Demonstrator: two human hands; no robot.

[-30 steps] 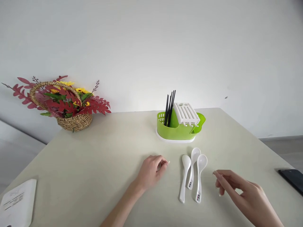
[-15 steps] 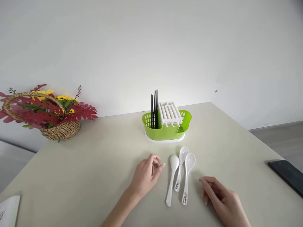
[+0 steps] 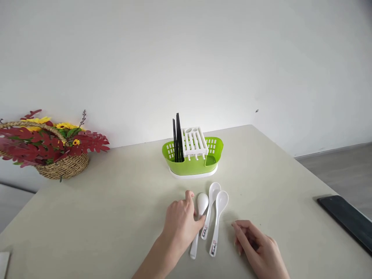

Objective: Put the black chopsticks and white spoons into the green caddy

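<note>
Three white spoons lie on the table in front of me. The left spoon (image 3: 202, 202) rests bowl down. Beside it are the middle spoon (image 3: 214, 190) and the right spoon (image 3: 222, 200), both bowl up with small printed marks on their handles. My left hand (image 3: 181, 221) is over the left spoon's handle, thumb to its right and index finger stretched out to its left; the fingers are apart, and some are hidden behind the hand. To the right of the spoons, my right hand (image 3: 257, 246) rests with curled fingers, thumb against index finger, nothing visible in it.
A green cutlery holder (image 3: 192, 167) with a white slotted top (image 3: 195, 141) stands behind the spoons, with black chopsticks (image 3: 178, 139) upright in its left side. A wicker flower basket (image 3: 64, 166) is at the left. A black phone (image 3: 345, 221) lies near the right edge.
My left hand has moved right and over the left spoon's handle. My right hand stays curled beside the spoons. The whole view has shifted slightly; the spoons keep their arrangement.
</note>
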